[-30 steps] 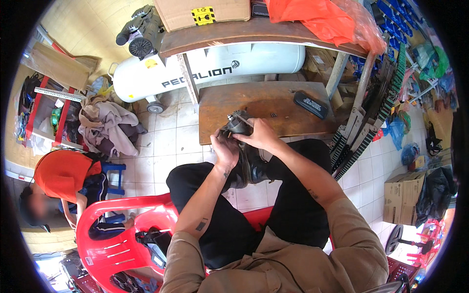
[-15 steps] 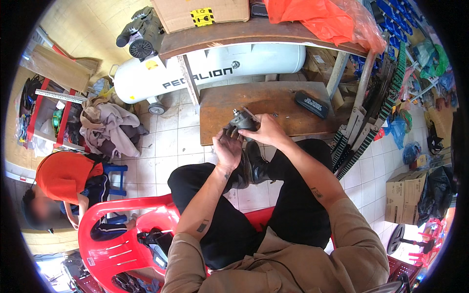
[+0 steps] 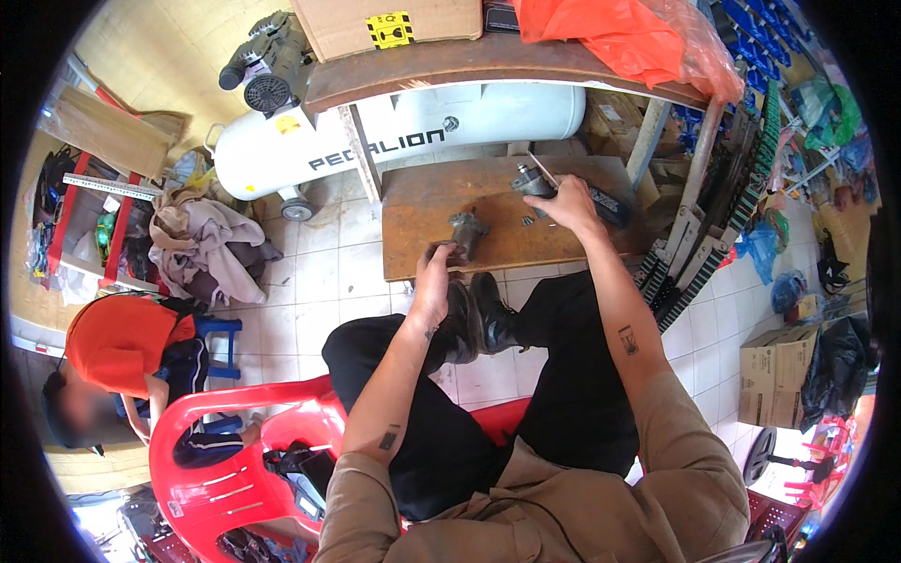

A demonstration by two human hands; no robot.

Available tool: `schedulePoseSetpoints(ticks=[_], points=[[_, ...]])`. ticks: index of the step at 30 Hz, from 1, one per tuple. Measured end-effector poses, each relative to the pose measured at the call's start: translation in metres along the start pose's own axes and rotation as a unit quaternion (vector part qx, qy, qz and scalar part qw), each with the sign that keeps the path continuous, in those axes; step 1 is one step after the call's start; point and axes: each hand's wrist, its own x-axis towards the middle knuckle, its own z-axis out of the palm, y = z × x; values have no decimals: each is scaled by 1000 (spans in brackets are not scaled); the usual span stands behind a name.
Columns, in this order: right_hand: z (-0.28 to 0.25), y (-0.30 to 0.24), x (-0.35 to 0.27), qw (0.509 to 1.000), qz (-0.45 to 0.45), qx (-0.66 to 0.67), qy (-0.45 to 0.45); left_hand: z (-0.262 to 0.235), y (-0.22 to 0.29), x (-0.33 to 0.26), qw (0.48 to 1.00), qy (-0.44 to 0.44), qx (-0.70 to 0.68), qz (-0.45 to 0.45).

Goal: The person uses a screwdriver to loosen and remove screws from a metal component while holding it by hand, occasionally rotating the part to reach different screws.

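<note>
My left hand [image 3: 435, 276] is closed round the lower end of a dark metal cylindrical part with a lugged top [image 3: 465, 233], which stands out over the low wooden bench [image 3: 413, 206]. Farther right, my right hand [image 3: 570, 203] grips a smaller grey metal piece with a short stud on top [image 3: 532, 180]. A thin rod-like tool [image 3: 542, 169] also sticks out from that hand, its other end hidden by the fingers. The two metal parts are well apart. A small dark bit [image 3: 527, 221] lies on the bench between them.
A black case [image 3: 612, 208] lies on the bench beside my right hand. Behind stands a white air tank [image 3: 507, 111], under a shelf [image 3: 422, 68] with a cardboard box [image 3: 338, 28]. A person in orange [image 3: 127, 342] bends at the left, beyond a red chair [image 3: 174, 450].
My hands, together on one metal assembly before, have moved apart. The smaller studded piece has gone right with my right hand; the cylindrical part stays with my left.
</note>
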Motion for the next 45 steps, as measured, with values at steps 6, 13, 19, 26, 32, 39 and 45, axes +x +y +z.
schedulePoseSetpoints(ticks=[6,13,19,26,32,39,45], points=[[5,10,16,994,88,-38,-47,1,5,-1,999,15,31,20],[16,11,14,990,127,-60,-33,-3,-5,3,995,30,83,50],[20,11,12,987,141,-80,-20,-6,-9,8,988,51,117,86],[35,19,13,985,128,-113,3,-14,-23,21,931,86,308,178],[35,15,11,985,123,-120,-1,-18,-31,25,925,83,325,179],[32,18,11,984,137,-110,-18,-16,-33,26,923,60,339,172],[23,16,9,982,171,-71,-24,-16,-34,26,926,62,331,170]])
